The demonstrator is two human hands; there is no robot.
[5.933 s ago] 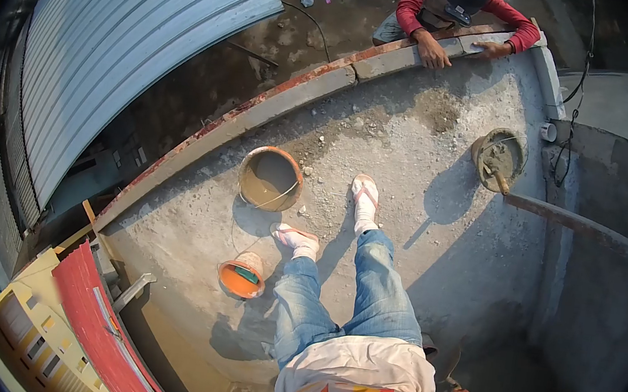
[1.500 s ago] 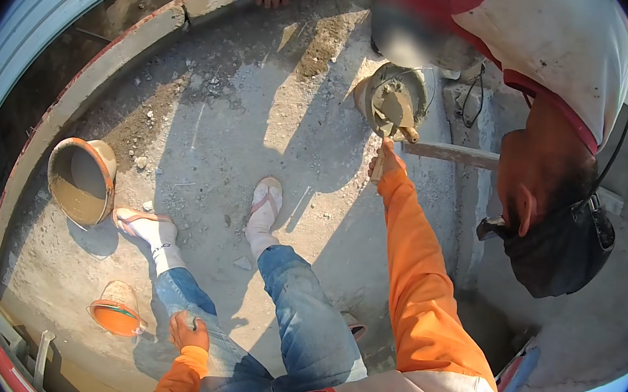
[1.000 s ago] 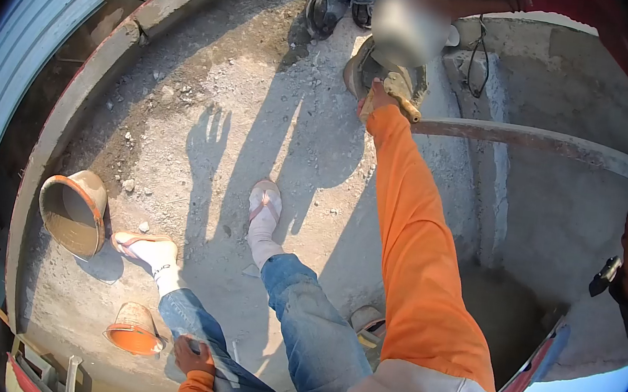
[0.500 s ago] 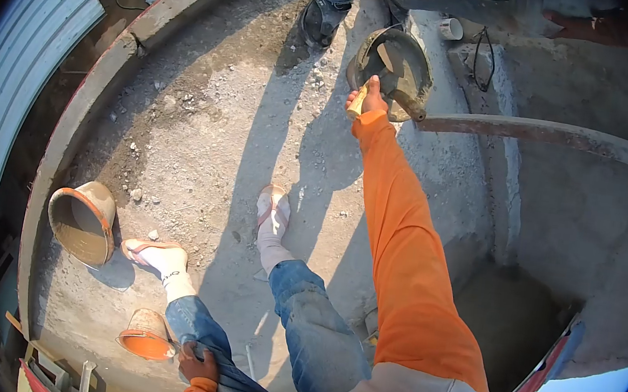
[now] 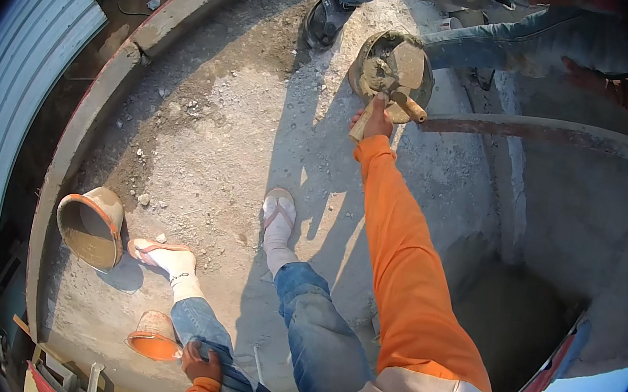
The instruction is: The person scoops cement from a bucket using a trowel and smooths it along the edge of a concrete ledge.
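My right hand [image 5: 375,121] is closed round the wooden handle of a trowel [image 5: 363,122], at the near edge of a bucket of wet mortar [image 5: 379,69]. The blade of my trowel is hard to make out against the mortar. A second trowel [image 5: 408,66] lies in the bucket, its wooden handle sticking out over the rim, just right of my hand. My left hand [image 5: 201,361] rests on my left knee, fingers spread and bent over the jeans, holding nothing.
A large bucket [image 5: 95,227] holds brownish liquid at the left, with a small orange bucket [image 5: 155,337] nearer me. A co-worker's jeans [image 5: 494,46] and boot [image 5: 326,21] are beside the mortar bucket. A low curved wall [image 5: 77,130] bounds the left; a long bar [image 5: 538,129] extends right.
My right hand has gone from high above the pavement to the mortar bucket and grips a trowel. The co-worker has stepped over the wall and now stands by the bucket. My left hand came to my knee.
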